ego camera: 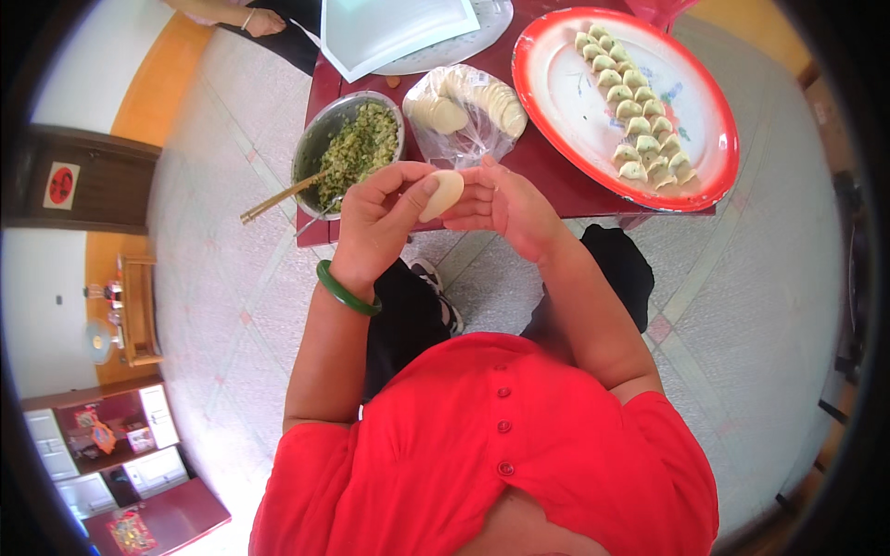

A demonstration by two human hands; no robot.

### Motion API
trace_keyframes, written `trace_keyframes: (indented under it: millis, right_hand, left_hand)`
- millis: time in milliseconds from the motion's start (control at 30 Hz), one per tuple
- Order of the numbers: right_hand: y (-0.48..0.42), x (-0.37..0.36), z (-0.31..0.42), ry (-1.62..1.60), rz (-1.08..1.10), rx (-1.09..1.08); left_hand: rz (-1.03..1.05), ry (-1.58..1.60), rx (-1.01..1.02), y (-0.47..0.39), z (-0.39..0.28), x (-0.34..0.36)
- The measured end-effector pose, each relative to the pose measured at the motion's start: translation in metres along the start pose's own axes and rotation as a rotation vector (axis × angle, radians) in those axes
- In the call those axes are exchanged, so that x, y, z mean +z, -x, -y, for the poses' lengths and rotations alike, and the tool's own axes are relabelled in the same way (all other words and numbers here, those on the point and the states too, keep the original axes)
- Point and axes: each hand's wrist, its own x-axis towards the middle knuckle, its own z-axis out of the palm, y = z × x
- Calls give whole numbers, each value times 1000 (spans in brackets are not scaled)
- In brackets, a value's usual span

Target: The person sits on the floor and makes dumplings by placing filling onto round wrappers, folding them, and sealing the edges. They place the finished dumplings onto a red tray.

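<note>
My left hand, with a green bangle at its wrist, pinches a round dumpling wrapper between thumb and fingers. Beside it my right hand is held palm up, its fingers at the wrapper's right edge; whether they touch it I cannot tell. Close by on the left, a metal bowl holds chopped green filling. Wooden chopsticks and a metal utensil handle lean out over its rim. Just beyond my hands lies a clear plastic bag of stacked wrappers.
A red-rimmed enamel tray with rows of folded dumplings overhangs the right front of the red table. Behind the bowl, a pale rectangular tray overlaps a light platter. Another person's hand is at the upper left.
</note>
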Motion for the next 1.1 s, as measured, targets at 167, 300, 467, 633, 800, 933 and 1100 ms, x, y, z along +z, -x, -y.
trace_keyframes:
  millis: [167, 300, 467, 633, 800, 933, 1100]
  right_hand:
    - [13, 52, 6, 26, 133, 43]
    - [19, 75, -5, 156, 171, 109]
    - [30, 104, -28, 164, 233, 241]
    - [28, 93, -29, -51, 77, 196]
    - [18, 78, -25, -159, 35, 149]
    - [-2, 71, -13, -163, 7, 120]
    - [-42, 51, 4, -167, 26, 61]
  left_hand:
    - [76, -252, 301, 25, -11, -29]
    - [14, -394, 392, 51, -14, -48]
    - [-174, -340, 453, 79, -1, -76]
    - [-582, -469, 339, 98, 40, -134]
    - [-445, -934, 307, 80, 47, -147]
    - [-268, -1192, 180, 52, 56, -143]
    - [-127, -1279, 260, 32, 38, -144]
